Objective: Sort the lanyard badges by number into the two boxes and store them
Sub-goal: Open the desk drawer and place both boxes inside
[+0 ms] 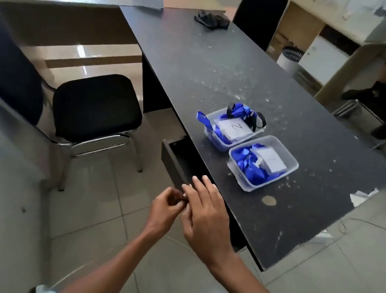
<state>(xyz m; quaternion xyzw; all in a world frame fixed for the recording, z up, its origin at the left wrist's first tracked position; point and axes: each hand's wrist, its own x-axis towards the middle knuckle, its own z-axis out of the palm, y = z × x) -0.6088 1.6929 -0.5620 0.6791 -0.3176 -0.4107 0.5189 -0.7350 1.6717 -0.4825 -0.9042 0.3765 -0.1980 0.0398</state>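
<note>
The badges [233, 128], with their blue lanyards [254, 171], lie in two clear boxes ahead and to the right of the hands. The far box [212, 140] and the near box [246, 182] stand just beside each other on the dark surface [223, 63]. The top badge in the far box bears a mark that looks like a 2; the number on the near box's top badge is too faint to read. No loose badge shows on the surface around them, so the sorting seems finished.

Storing is what appears to be left. A drawer [175, 161] stands open under the surface edge, just ahead of the hands, and what shows of its inside is dark. Both boxes are up on the surface, not in it, and no lids are visible.

Neither hand touches a box. The right hand [205, 212] is spread with straight fingers and holds nothing. The left hand [166, 207], just beside it, has its fingers curled at a ring [184, 195] on a right finger; whether it actually pinches the ring I cannot tell.

Farther out, a black chair [98, 108] stands to the left of the hands, and a dark cloth [211, 19] lies at the surface's far end.
</note>
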